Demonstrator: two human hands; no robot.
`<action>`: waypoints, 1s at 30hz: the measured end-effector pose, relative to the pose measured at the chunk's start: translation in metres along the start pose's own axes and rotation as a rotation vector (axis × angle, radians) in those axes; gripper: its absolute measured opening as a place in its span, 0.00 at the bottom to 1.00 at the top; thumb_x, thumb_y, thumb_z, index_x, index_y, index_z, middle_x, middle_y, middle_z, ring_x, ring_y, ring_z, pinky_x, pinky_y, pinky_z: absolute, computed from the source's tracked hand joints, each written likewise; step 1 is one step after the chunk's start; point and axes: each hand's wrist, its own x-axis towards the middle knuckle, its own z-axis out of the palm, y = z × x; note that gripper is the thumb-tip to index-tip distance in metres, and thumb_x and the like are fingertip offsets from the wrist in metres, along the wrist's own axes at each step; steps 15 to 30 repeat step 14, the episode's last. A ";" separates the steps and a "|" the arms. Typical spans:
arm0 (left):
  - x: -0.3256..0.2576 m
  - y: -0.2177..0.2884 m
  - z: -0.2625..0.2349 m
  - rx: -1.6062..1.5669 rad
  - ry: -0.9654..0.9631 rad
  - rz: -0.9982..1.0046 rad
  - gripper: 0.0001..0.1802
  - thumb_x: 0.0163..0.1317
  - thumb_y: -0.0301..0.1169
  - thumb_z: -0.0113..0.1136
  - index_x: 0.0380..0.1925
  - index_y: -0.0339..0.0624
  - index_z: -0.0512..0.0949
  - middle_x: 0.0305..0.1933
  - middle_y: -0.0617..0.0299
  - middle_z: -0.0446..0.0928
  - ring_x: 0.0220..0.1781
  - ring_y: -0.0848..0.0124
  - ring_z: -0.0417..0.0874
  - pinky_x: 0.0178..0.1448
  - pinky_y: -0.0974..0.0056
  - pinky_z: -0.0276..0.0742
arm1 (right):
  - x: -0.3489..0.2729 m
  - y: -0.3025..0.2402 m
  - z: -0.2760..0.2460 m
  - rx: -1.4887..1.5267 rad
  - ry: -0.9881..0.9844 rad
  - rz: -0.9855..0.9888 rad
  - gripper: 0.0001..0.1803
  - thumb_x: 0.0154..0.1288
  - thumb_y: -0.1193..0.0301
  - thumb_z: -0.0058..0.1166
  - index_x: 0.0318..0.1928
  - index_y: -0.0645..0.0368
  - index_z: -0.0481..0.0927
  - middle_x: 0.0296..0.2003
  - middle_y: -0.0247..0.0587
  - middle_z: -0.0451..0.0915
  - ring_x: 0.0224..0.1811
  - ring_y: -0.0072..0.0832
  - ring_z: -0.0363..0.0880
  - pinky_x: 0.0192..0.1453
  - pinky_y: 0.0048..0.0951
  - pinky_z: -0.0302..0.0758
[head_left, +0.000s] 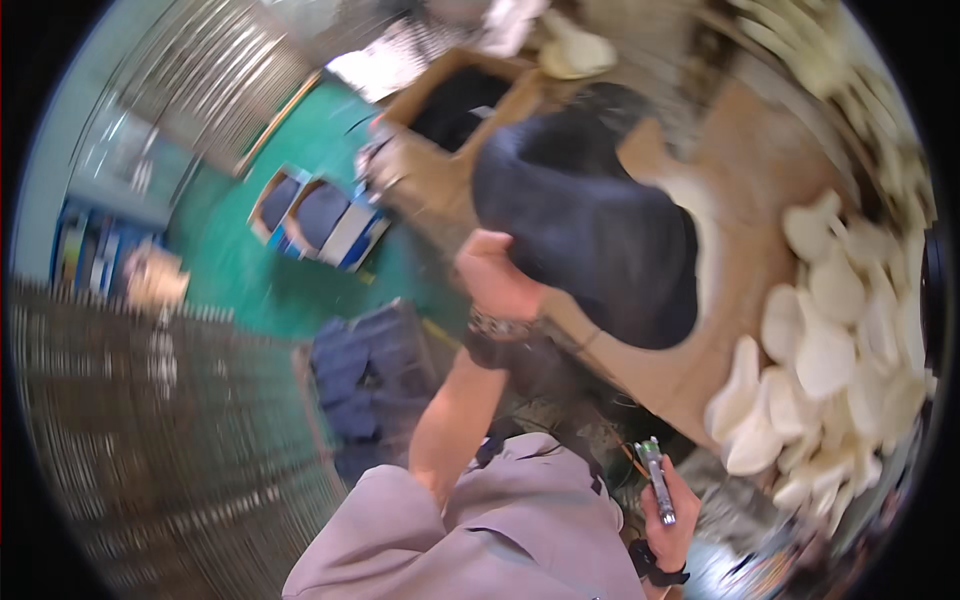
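A large dark blue, curved padded piece (600, 220), like a fabric-covered seat cushion, lies on the worktable in front of me. My left hand (500, 275) is closed at its near left edge; the fingers are partly hidden and blurred. Low at the right, beside my body, my right hand (672, 510) grips a slim silver-and-black handheld tool (657, 480) with a green part at its top. The tool's exact kind I cannot make out. It is held apart from the padded piece.
Brown cardboard (770, 170) covers the table. Cream, spoon-shaped foam pieces (825, 350) are heaped on the right. A cardboard box (520, 80) with dark contents stands at the back. Left are blue-and-white boxes (345, 230) on the green floor (240, 250), and a stack of dark blue pieces (370, 370).
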 end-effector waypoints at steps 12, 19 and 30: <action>-0.184 0.159 -0.274 -0.334 0.618 0.335 0.31 0.46 0.30 0.50 0.54 0.33 0.78 0.59 0.48 0.80 0.61 0.48 0.80 0.69 0.42 0.71 | 0.074 -0.048 0.122 -0.287 -0.595 -0.147 0.29 0.54 0.81 0.59 0.60 0.67 0.78 0.35 0.51 0.82 0.32 0.39 0.81 0.41 0.32 0.76; -0.194 0.173 -0.337 -0.396 0.751 0.359 0.33 0.45 0.29 0.52 0.57 0.33 0.76 0.60 0.48 0.79 0.61 0.46 0.79 0.71 0.40 0.69 | 0.083 -0.051 0.148 -0.340 -0.715 -0.059 0.32 0.52 0.80 0.63 0.62 0.67 0.77 0.44 0.58 0.84 0.45 0.50 0.86 0.53 0.40 0.79; -0.194 0.173 -0.337 -0.396 0.751 0.359 0.33 0.45 0.29 0.52 0.57 0.33 0.76 0.60 0.48 0.79 0.61 0.46 0.79 0.71 0.40 0.69 | 0.083 -0.051 0.148 -0.340 -0.715 -0.059 0.32 0.52 0.80 0.63 0.62 0.67 0.77 0.44 0.58 0.84 0.45 0.50 0.86 0.53 0.40 0.79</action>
